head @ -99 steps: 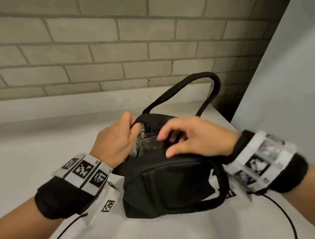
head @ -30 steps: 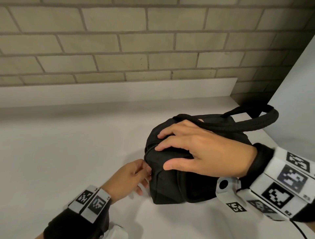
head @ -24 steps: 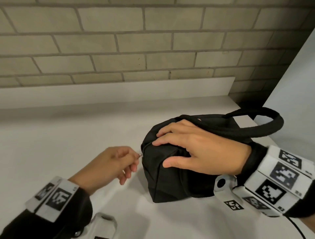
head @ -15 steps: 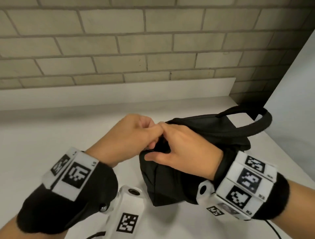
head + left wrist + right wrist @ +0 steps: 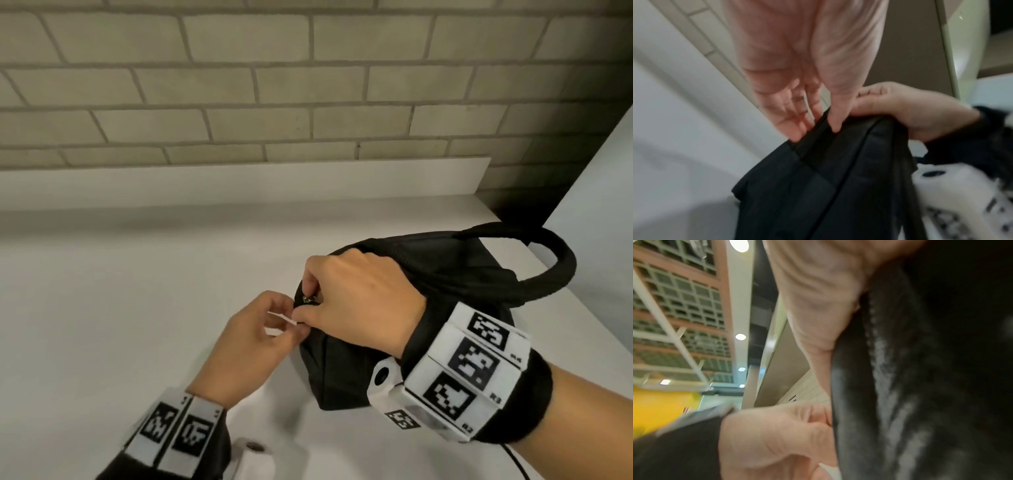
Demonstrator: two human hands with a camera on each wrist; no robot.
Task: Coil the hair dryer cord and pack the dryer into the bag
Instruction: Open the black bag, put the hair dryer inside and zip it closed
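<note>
On the white bench [image 5: 137,308], the soft black fabric bag [image 5: 342,377] sags; 2 hands work its end: right hand [image 5: 359,301] fingers pinch the metal zipper pull [image 5: 309,300], left hand [image 5: 253,339] fingers pinch cloth; the dryer is unseen.

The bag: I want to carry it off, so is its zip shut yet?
Cannot tell. Both hands, right hand and left hand, cover the zip end of the black bag; no gap shows.

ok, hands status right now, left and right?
Left hand: pinching the black bag fabric at its end.
Right hand: pinching the zipper pull on the bag.
</note>
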